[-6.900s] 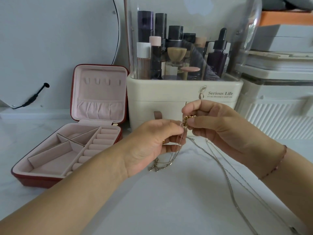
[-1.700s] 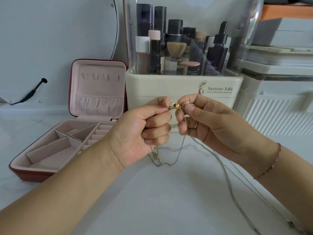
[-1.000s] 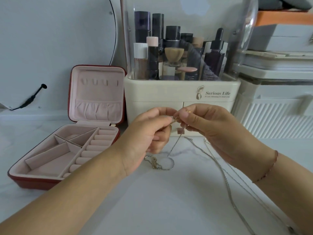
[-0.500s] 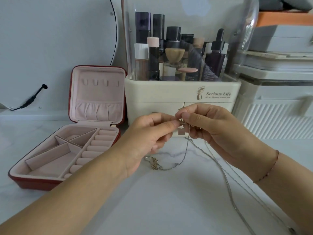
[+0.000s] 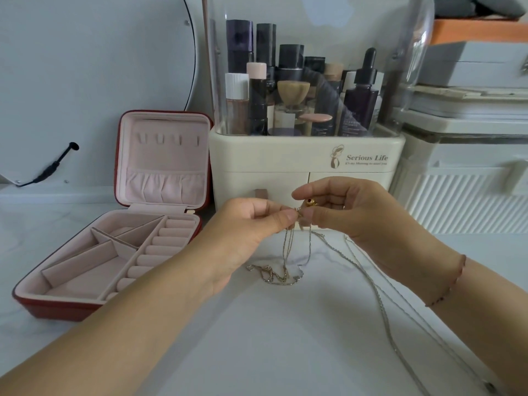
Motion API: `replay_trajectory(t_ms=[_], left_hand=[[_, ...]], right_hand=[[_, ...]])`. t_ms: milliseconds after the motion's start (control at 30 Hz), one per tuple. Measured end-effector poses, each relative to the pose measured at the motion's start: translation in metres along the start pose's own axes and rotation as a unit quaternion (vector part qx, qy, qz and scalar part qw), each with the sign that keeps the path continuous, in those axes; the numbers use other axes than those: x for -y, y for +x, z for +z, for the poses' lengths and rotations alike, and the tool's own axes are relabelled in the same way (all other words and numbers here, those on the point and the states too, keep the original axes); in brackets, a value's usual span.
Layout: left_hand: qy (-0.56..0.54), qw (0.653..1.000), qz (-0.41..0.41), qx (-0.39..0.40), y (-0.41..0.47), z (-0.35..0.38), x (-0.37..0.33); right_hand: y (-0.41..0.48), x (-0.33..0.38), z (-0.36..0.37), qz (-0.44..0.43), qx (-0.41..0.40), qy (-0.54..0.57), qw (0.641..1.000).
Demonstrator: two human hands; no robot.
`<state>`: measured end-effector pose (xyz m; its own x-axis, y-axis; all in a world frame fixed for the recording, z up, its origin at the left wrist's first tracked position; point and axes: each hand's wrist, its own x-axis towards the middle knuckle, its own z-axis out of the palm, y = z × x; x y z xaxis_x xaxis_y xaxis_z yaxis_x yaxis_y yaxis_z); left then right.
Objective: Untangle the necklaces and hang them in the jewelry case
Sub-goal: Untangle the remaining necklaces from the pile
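A person's left hand [image 5: 251, 224] and right hand [image 5: 343, 210] each pinch the tangled necklaces [image 5: 288, 252] above the surface [image 5: 285, 338], chains hanging straight down, the open jewelry case [image 5: 114, 252] lying nearer the left hand.

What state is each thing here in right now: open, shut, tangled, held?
Jewelry case: open, lid upright, nothing hung on its hooks.
Necklaces: tangled, lifted at the knot, ends trailing on the table.
Left hand: fingers pinch the necklaces.
Right hand: fingers pinch the necklaces by the gold pendant.
Makeup organizer: drawers shut.
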<state>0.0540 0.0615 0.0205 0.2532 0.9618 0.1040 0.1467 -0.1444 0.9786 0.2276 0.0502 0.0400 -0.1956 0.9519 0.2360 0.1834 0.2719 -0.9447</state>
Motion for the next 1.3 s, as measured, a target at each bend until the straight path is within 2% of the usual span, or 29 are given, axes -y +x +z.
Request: replay_trajectory(t_ms=[200,333,667,967,1133,1300], left_hand=[[-0.046,0.999,0.009,0.0,0.001,-0.001,0.0],[-0.031,0.999,0.014,0.006,0.002,0.0,0.001],[-0.067,0.998,0.008,0.004,0.003,0.003,0.0],[-0.084,0.996,0.021,0.023,0.002,-0.001,-0.001],[-0.062,0.998,0.024,0.021,0.001,-0.002,-0.001],[-0.085,0.995,0.008,0.047,0.004,-0.002,-0.004]], right_hand=[[0.0,0.001,0.002,0.02,0.031,-0.015,0.999],[0.002,0.0,0.0,0.042,0.032,-0.011,0.999],[0.003,0.001,-0.003,0.095,0.079,0.14,0.982],[0.003,0.0,-0.003,0.094,0.087,0.097,0.987],[0.001,0.0,-0.002,0.058,0.075,0.014,0.995],[0.005,-0.002,-0.009,0.077,0.052,0.088,0.992]])
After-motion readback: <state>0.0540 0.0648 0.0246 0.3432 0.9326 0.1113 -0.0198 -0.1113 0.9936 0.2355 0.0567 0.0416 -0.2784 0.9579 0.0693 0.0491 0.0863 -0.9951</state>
